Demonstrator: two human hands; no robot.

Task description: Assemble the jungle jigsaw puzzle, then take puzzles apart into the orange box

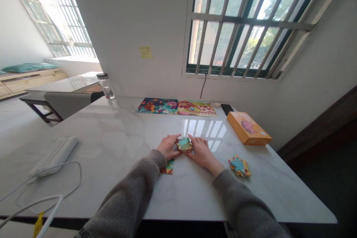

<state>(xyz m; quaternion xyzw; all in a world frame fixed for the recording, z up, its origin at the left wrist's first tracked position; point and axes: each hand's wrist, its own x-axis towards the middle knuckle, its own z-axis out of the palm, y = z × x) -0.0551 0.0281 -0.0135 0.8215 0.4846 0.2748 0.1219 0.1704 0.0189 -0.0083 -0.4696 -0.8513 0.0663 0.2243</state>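
Observation:
A small stack of jigsaw puzzle pieces (184,144), pale green on top, is between my two hands near the middle of the table. My left hand (168,146) grips its left side with thumb and fingers. From the other side, my right hand (201,151) closes on the right edge of the same stack. Below my left wrist a green and brown puzzle piece (168,167) lies on the table, partly covered by the sleeve. Another pile of puzzle pieces (240,166), blue and yellow, rests to the right of my right forearm.
Two colourful picture sheets (158,106) lie side by side near the wall. An orange box (248,128) and a black phone-like object (227,109) are at the right. A clear bottle (106,86) stands at back left. A white power strip (57,154) with cables is at the left.

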